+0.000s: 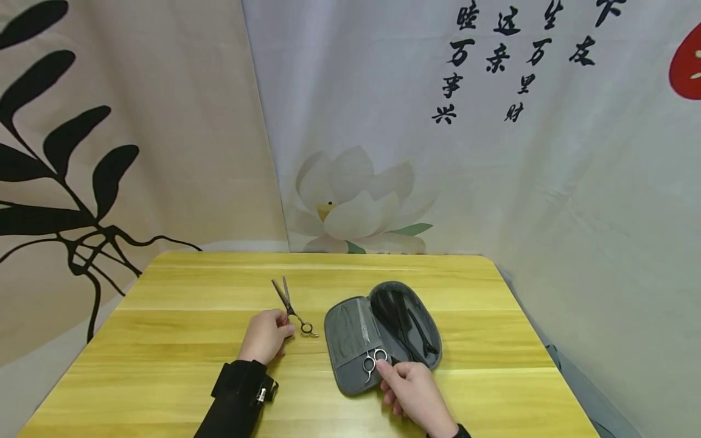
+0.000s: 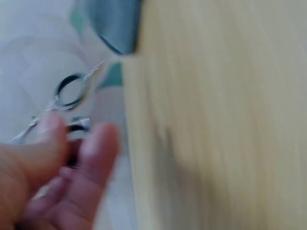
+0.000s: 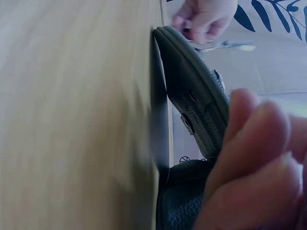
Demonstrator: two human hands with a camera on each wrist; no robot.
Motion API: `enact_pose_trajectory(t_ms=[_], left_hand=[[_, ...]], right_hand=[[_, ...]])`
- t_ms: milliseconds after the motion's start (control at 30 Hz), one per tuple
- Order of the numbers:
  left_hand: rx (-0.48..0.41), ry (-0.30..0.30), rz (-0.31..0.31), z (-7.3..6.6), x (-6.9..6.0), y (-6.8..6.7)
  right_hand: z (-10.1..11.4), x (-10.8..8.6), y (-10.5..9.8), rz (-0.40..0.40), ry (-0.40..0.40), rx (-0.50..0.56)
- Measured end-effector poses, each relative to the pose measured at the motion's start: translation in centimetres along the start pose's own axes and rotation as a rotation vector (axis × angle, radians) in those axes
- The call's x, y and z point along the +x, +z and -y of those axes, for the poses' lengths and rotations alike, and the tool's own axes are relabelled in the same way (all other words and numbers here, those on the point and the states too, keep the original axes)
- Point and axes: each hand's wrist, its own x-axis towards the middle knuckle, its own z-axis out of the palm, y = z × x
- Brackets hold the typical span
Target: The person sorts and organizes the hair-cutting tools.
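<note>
My left hand (image 1: pixel 265 336) pinches a pair of slim metal hairdressing scissors (image 1: pixel 290 309) by one finger ring. Their blades are slightly apart and point toward the back of the table; the other ring (image 2: pixel 71 91) shows beyond the thumb. A grey zip case (image 1: pixel 345 372) lies unfolded, with its left half tilted off the table in the right wrist view. My right hand (image 1: pixel 412 389) grips its near edge, thumb inside and fingers outside. By that thumb, a second pair of scissors (image 1: pixel 369 364) sticks its rings out of the case's pocket, its blades hidden.
Black items (image 1: pixel 402 322), their kind unclear, lie in the case's right half. A clear plastic strip (image 1: pixel 363 322) shows at the pocket. The wood-grain table (image 1: pixel 219 280) ends at a printed cloth backdrop (image 1: pixel 465 194) behind.
</note>
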Motion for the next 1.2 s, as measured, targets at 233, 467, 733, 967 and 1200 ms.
enact_pose_trajectory(t_ms=[233, 467, 733, 967, 1200], left_hand=[[-0.458, 0.058, -0.11, -1.3, -1.3, 0.8], [-0.77, 0.149, 0.048, -2.4, -4.0, 4.5], [-0.56, 0.291, 0.291, -3.7, -6.8, 7.2], [-0.515, 0.39, 0.336, -4.3, -7.2, 7.6], [-0.576, 0.334, 0.349, -4.2, -7.0, 8.0]], right_hand=[[-0.3, -0.1, 0.1, -0.129, -0.045, 0.037], [-0.3, 0.0, 0.3, -0.27, -0.302, 0.156], [-0.3, -0.1, 0.6, -0.123, -0.554, 0.254], [-0.4, -0.2, 1.1, -0.115, -0.601, 0.268], [-0.4, 0.0, 1.1, -0.113, -0.585, 0.238]])
